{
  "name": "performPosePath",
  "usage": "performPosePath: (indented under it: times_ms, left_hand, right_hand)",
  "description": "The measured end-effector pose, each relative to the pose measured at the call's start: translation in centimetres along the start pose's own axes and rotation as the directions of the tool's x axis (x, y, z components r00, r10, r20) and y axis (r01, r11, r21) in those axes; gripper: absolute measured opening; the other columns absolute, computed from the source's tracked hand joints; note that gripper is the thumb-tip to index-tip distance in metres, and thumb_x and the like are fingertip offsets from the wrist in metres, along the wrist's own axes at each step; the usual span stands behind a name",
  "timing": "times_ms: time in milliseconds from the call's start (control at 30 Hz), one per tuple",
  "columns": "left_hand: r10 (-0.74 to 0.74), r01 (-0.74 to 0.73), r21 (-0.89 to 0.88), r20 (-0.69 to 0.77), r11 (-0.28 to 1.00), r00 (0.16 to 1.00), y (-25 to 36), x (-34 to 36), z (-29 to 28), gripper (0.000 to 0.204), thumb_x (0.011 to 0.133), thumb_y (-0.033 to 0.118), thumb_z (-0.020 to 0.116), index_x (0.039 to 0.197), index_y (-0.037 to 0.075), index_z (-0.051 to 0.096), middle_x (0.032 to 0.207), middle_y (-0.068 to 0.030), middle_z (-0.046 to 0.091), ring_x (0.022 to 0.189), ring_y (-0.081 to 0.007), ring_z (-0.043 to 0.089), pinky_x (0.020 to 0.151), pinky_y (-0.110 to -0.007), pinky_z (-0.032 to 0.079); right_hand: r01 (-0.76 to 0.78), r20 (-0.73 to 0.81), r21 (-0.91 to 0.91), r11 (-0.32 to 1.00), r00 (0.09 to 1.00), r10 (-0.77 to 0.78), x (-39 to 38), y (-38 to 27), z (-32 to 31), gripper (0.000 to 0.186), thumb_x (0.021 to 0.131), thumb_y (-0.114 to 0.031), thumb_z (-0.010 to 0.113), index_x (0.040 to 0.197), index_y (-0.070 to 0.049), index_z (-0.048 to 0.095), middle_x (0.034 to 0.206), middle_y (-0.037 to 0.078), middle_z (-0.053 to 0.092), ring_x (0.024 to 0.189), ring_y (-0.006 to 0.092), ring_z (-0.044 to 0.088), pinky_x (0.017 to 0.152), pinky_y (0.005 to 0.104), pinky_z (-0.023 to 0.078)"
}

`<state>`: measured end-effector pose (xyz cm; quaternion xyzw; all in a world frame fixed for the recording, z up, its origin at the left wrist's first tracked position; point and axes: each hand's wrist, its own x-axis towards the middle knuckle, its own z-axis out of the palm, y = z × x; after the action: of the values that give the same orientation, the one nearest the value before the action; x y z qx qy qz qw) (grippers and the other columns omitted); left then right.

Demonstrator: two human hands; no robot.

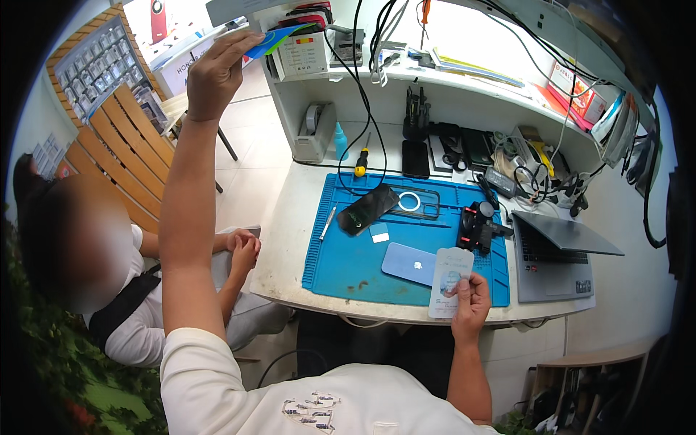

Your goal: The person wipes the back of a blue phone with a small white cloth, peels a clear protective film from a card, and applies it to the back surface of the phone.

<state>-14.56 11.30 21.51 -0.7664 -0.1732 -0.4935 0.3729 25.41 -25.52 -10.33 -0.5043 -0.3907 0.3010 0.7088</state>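
My left hand (216,78) is raised at the upper left, its fingertips closed on the edge of a flat blue-and-green packet (278,40) beside a box on the shelf. Low over the near right part of the blue repair mat (341,264), my right hand (471,301) pinches a flat white packet (444,286) with a pale printed front. The packet overlaps one end of a light-blue phone (406,262), which lies back up on the mat. Farther back are a dark phone (368,210) and a clear phone case (428,201) with a white ring.
A black clamp-like device (475,226) stands on the mat's right side, near an open laptop (554,254). Behind the mat are a yellow-black screwdriver (362,163), a blue bottle (341,141) and tangled cables (540,177). Black cables hang from above. A person (138,304) sits at the left.
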Motion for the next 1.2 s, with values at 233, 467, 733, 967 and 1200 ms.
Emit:
performPosePath:
  times_ms: [233,467,733,967,1200]
  left_hand:
    - [-0.004,-0.002,0.065,0.093,0.998,0.996,-1.1,-0.4,1.6,0.043,0.094,-0.008,0.075,0.127,0.019,0.082,0.125,-0.0055,0.082,0.110,-0.0274,0.080,0.092,-0.036,0.067]
    - [-0.154,0.148,0.044,0.375,0.988,0.914,-3.0,2.3,6.1,0.036,0.101,0.001,0.066,0.130,0.018,0.080,0.126,-0.0075,0.080,0.111,-0.0341,0.078,0.093,-0.042,0.063]
    - [-0.291,0.257,0.160,0.243,0.953,0.926,-1.6,-0.2,9.9,0.057,0.103,0.007,0.055,0.158,0.018,0.051,0.142,-0.0203,0.067,0.131,-0.0461,0.067,0.108,-0.054,0.058]
    - [-0.507,0.488,-0.216,-0.043,0.846,0.861,13.0,-4.6,0.3,0.034,0.108,0.012,0.072,0.140,0.001,0.068,0.129,-0.0137,0.075,0.116,-0.0263,0.074,0.100,-0.037,0.061]
    - [-0.267,0.739,-0.443,0.896,-0.506,0.354,36.1,-11.5,-6.7,0.045,0.105,0.020,0.080,0.144,0.001,0.069,0.113,-0.0066,0.075,0.099,-0.0138,0.071,0.096,-0.031,0.057]
  right_hand:
    - [0.009,0.011,0.023,1.000,1.000,-0.009,0.0,0.0,0.2,0.023,0.115,-0.018,0.067,0.125,0.002,0.064,0.095,0.004,0.071,0.083,0.0074,0.064,0.080,0.0259,0.055]
    - [-0.003,0.005,0.033,0.999,1.000,0.003,-0.2,-0.4,0.1,0.022,0.115,-0.018,0.066,0.126,0.002,0.064,0.095,0.004,0.071,0.084,0.0065,0.064,0.080,0.0248,0.053]
    - [-0.032,-0.016,0.021,0.999,0.999,0.032,-0.1,-0.2,0.4,0.024,0.115,-0.018,0.066,0.128,0.002,0.064,0.097,0.005,0.074,0.087,0.0080,0.068,0.081,0.0241,0.054]
    - [-0.010,0.022,0.152,0.988,1.000,0.007,0.0,0.0,-0.1,0.027,0.115,-0.016,0.065,0.134,0.003,0.061,0.103,0.009,0.077,0.092,0.0106,0.072,0.085,0.0271,0.058]
    - [0.058,0.289,-0.095,0.994,0.957,-0.028,-2.2,-4.0,4.5,0.025,0.113,-0.014,0.068,0.133,0.000,0.063,0.101,0.010,0.081,0.089,0.0128,0.077,0.079,0.0293,0.061]
